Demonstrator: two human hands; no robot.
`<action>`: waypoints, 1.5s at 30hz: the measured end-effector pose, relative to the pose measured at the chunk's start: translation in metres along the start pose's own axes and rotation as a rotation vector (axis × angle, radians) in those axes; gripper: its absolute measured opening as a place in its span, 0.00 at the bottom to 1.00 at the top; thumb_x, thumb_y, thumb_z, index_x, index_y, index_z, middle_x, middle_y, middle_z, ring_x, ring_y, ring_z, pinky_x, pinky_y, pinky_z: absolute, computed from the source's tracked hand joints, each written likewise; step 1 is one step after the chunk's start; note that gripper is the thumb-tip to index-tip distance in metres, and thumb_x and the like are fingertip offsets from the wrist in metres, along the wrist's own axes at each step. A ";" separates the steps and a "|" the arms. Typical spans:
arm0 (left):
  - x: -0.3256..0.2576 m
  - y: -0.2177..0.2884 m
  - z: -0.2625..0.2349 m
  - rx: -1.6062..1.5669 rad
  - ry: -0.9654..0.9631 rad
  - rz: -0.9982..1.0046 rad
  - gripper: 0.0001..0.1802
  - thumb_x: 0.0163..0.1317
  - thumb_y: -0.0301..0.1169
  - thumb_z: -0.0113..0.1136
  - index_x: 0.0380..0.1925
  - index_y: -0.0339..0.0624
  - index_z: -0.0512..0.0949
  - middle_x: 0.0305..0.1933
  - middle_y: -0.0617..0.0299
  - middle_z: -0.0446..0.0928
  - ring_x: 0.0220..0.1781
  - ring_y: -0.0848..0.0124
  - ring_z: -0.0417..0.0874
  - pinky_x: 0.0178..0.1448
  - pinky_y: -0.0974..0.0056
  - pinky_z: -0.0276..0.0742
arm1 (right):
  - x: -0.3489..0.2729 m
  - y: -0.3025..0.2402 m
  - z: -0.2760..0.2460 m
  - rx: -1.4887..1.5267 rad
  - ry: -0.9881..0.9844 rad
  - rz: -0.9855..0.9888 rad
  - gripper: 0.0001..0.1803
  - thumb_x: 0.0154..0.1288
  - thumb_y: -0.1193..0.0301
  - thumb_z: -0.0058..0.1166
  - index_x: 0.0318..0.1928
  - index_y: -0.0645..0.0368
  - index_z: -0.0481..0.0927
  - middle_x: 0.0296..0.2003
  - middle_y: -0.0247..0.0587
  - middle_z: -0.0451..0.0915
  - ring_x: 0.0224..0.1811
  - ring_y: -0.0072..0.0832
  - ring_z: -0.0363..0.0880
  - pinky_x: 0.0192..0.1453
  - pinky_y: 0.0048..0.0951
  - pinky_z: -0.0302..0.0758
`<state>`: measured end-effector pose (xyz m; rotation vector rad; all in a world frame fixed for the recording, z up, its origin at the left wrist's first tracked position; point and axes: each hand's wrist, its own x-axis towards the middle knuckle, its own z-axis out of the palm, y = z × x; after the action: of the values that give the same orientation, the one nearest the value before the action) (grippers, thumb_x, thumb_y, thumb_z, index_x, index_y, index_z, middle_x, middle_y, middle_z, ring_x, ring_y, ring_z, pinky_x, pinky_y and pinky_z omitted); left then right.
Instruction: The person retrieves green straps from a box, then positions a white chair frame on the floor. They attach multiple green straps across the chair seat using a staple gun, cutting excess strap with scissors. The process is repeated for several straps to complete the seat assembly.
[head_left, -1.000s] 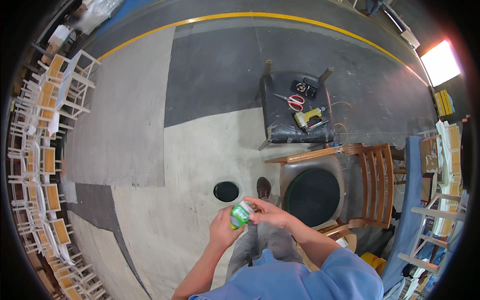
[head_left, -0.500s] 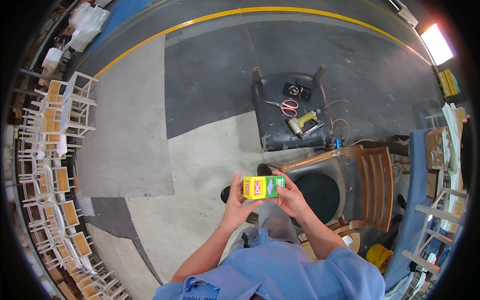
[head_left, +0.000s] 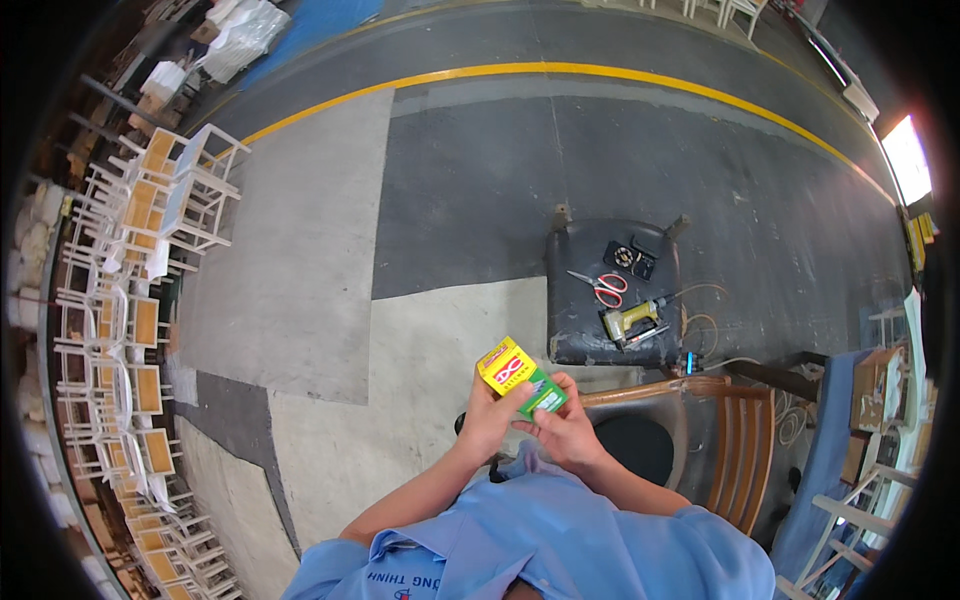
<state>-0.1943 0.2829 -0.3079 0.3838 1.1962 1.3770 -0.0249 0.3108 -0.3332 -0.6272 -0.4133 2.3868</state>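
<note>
Both my hands hold a small yellow and green cardboard box (head_left: 507,369) in front of my body, tilted with its green end toward my right. My left hand (head_left: 490,415) is closed around its left side, with the thumb lying across the front. My right hand (head_left: 562,425) grips the green end with thumb and fingers. Beyond them, a dark padded seat (head_left: 575,335) bears red-handled scissors (head_left: 606,289), a yellow-green air staple gun (head_left: 630,322) and an open black case (head_left: 630,259).
To my right stands a brown wooden chair (head_left: 742,455) with a slatted back and a round dark seat. An air hose (head_left: 700,288) trails from the staple gun. Stacked white chair frames (head_left: 145,340) line the left side. A yellow line (head_left: 545,68) crosses the far floor.
The box has turned from level to slanted, its green end now lower and to the right. My left thumb has moved onto its front. The whole view has shifted, with surroundings appearing lower.
</note>
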 end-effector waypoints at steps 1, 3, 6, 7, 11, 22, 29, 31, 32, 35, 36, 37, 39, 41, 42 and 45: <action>0.002 0.005 -0.007 -0.022 0.016 -0.042 0.43 0.66 0.20 0.66 0.78 0.44 0.56 0.65 0.50 0.76 0.67 0.60 0.81 0.70 0.54 0.79 | 0.000 0.001 0.003 -0.121 -0.035 0.002 0.29 0.76 0.73 0.62 0.70 0.48 0.62 0.66 0.40 0.74 0.67 0.34 0.77 0.67 0.42 0.79; 0.002 0.025 -0.030 0.015 -0.088 -0.051 0.42 0.66 0.21 0.66 0.77 0.44 0.57 0.61 0.51 0.78 0.63 0.59 0.84 0.67 0.53 0.82 | 0.000 -0.001 0.000 -0.299 -0.127 0.033 0.27 0.77 0.72 0.60 0.70 0.56 0.64 0.63 0.40 0.75 0.63 0.27 0.77 0.65 0.35 0.78; -0.010 0.069 -0.055 0.223 -0.255 -0.119 0.41 0.64 0.25 0.69 0.75 0.44 0.61 0.59 0.53 0.80 0.59 0.60 0.87 0.63 0.53 0.85 | 0.006 -0.044 0.023 -0.604 -0.051 0.115 0.25 0.78 0.71 0.59 0.71 0.58 0.69 0.62 0.39 0.77 0.60 0.24 0.78 0.64 0.31 0.77; -0.014 0.083 -0.056 0.279 -0.318 -0.177 0.41 0.64 0.26 0.69 0.75 0.44 0.62 0.59 0.53 0.79 0.58 0.60 0.87 0.63 0.53 0.85 | 0.014 -0.056 0.027 -0.665 -0.084 0.037 0.24 0.79 0.71 0.58 0.71 0.59 0.73 0.60 0.38 0.80 0.61 0.23 0.78 0.64 0.29 0.76; -0.032 0.094 -0.049 0.474 -0.436 -0.267 0.44 0.63 0.36 0.75 0.75 0.40 0.63 0.62 0.54 0.77 0.64 0.64 0.81 0.67 0.58 0.78 | 0.032 -0.082 0.066 -0.875 -0.265 0.173 0.21 0.75 0.74 0.61 0.65 0.62 0.78 0.54 0.38 0.83 0.52 0.22 0.82 0.56 0.26 0.80; -0.055 0.066 -0.017 1.138 -0.341 -0.008 0.44 0.55 0.48 0.83 0.63 0.34 0.74 0.52 0.48 0.84 0.54 0.61 0.87 0.60 0.57 0.82 | 0.028 -0.076 0.038 -1.026 -0.405 0.369 0.26 0.61 0.73 0.68 0.61 0.60 0.80 0.52 0.44 0.85 0.54 0.29 0.84 0.58 0.33 0.82; -0.046 0.062 0.003 1.223 -0.472 -0.256 0.52 0.56 0.64 0.74 0.69 0.37 0.72 0.60 0.40 0.83 0.63 0.44 0.85 0.65 0.50 0.80 | 0.000 -0.072 0.022 -1.255 -0.231 0.488 0.30 0.65 0.72 0.64 0.68 0.64 0.76 0.50 0.45 0.86 0.44 0.26 0.86 0.48 0.29 0.85; -0.040 0.059 0.006 1.287 -0.534 -0.261 0.51 0.56 0.63 0.74 0.69 0.39 0.72 0.59 0.40 0.82 0.64 0.44 0.83 0.67 0.49 0.79 | -0.005 -0.072 0.023 -1.226 -0.176 0.509 0.29 0.69 0.72 0.59 0.70 0.64 0.75 0.50 0.47 0.86 0.44 0.28 0.87 0.44 0.30 0.87; -0.034 0.048 0.001 1.313 -0.564 -0.212 0.50 0.56 0.63 0.74 0.68 0.39 0.73 0.59 0.41 0.82 0.64 0.44 0.82 0.67 0.49 0.78 | -0.006 -0.068 0.016 -1.177 -0.139 0.497 0.28 0.69 0.73 0.57 0.69 0.64 0.76 0.49 0.48 0.87 0.42 0.29 0.88 0.44 0.31 0.87; -0.018 0.038 0.003 1.365 -0.670 -0.198 0.46 0.55 0.60 0.75 0.64 0.39 0.75 0.56 0.43 0.81 0.63 0.46 0.81 0.67 0.49 0.77 | -0.010 -0.063 -0.005 -1.018 -0.003 0.480 0.23 0.71 0.75 0.53 0.66 0.63 0.79 0.48 0.50 0.87 0.41 0.31 0.89 0.45 0.34 0.89; -0.014 0.035 0.004 1.379 -0.703 -0.221 0.44 0.55 0.59 0.76 0.62 0.39 0.76 0.55 0.43 0.81 0.62 0.46 0.80 0.67 0.49 0.76 | -0.012 -0.064 -0.008 -0.958 0.047 0.494 0.22 0.73 0.76 0.50 0.66 0.63 0.79 0.49 0.49 0.87 0.43 0.31 0.89 0.46 0.35 0.90; -0.009 0.031 0.002 1.349 -0.714 -0.200 0.43 0.54 0.58 0.76 0.61 0.39 0.76 0.54 0.44 0.81 0.60 0.47 0.81 0.65 0.49 0.77 | -0.014 -0.065 -0.012 -0.898 0.096 0.506 0.22 0.74 0.76 0.48 0.65 0.63 0.79 0.50 0.48 0.86 0.45 0.32 0.89 0.47 0.35 0.90; -0.002 0.024 -0.001 1.287 -0.738 -0.158 0.40 0.54 0.55 0.78 0.58 0.39 0.77 0.52 0.46 0.82 0.55 0.48 0.83 0.61 0.49 0.78 | -0.020 -0.066 -0.020 -0.739 0.158 0.524 0.20 0.75 0.77 0.47 0.64 0.62 0.80 0.52 0.45 0.84 0.49 0.32 0.88 0.48 0.36 0.91; 0.001 0.022 -0.005 1.185 -0.698 -0.164 0.38 0.52 0.50 0.79 0.58 0.40 0.78 0.52 0.47 0.82 0.54 0.49 0.84 0.59 0.51 0.80 | -0.024 -0.070 -0.034 -0.570 0.186 0.549 0.20 0.74 0.79 0.45 0.62 0.59 0.80 0.54 0.42 0.82 0.51 0.30 0.86 0.46 0.34 0.90; 0.004 0.023 -0.002 1.132 -0.678 -0.171 0.37 0.52 0.48 0.80 0.57 0.40 0.78 0.52 0.48 0.82 0.53 0.50 0.85 0.58 0.52 0.80 | -0.025 -0.072 -0.036 -0.489 0.213 0.515 0.20 0.74 0.79 0.45 0.62 0.58 0.80 0.53 0.41 0.83 0.49 0.30 0.86 0.44 0.33 0.90; 0.017 0.026 0.013 1.045 -0.656 -0.019 0.37 0.51 0.44 0.81 0.59 0.43 0.78 0.53 0.51 0.82 0.51 0.52 0.87 0.56 0.54 0.82 | -0.027 -0.074 -0.044 -0.262 0.260 0.399 0.20 0.72 0.80 0.45 0.61 0.55 0.79 0.51 0.40 0.83 0.45 0.28 0.86 0.39 0.31 0.88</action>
<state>-0.2021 0.3096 -0.2892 1.4199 1.2422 0.4114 0.0536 0.3552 -0.3285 -1.2229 -0.5309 2.5906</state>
